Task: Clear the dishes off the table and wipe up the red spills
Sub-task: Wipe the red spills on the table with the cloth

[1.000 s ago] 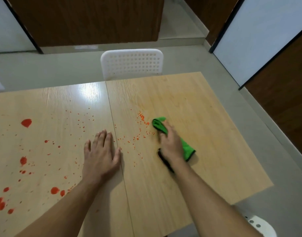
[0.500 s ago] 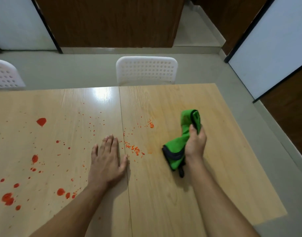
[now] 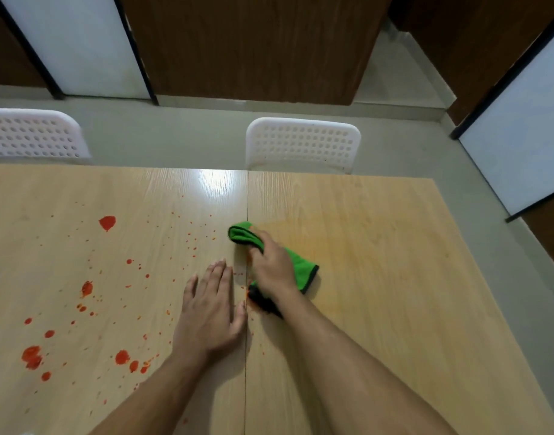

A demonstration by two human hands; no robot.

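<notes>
A light wooden table (image 3: 379, 309) fills the view, with a seam down its middle. Red spills (image 3: 107, 221) and many small red drops cover its left half; larger blots lie near the left front (image 3: 32, 356). My right hand (image 3: 271, 268) grips a green cloth with a dark edge (image 3: 297, 265) and presses it on the table at the seam. My left hand (image 3: 209, 306) rests flat on the table just left of the seam, fingers straight. The right half shows a faint orange smear (image 3: 319, 233). No dishes are in view.
Two white perforated chair backs stand at the table's far edge, one in the middle (image 3: 304, 144) and one at the far left (image 3: 31, 135). Grey floor, brown panels and white panels lie beyond.
My right hand lifted the green cloth to the right, then brought it back down leftward onto the seam. The drops just right of the seam are gone. My left hand stayed flat.
</notes>
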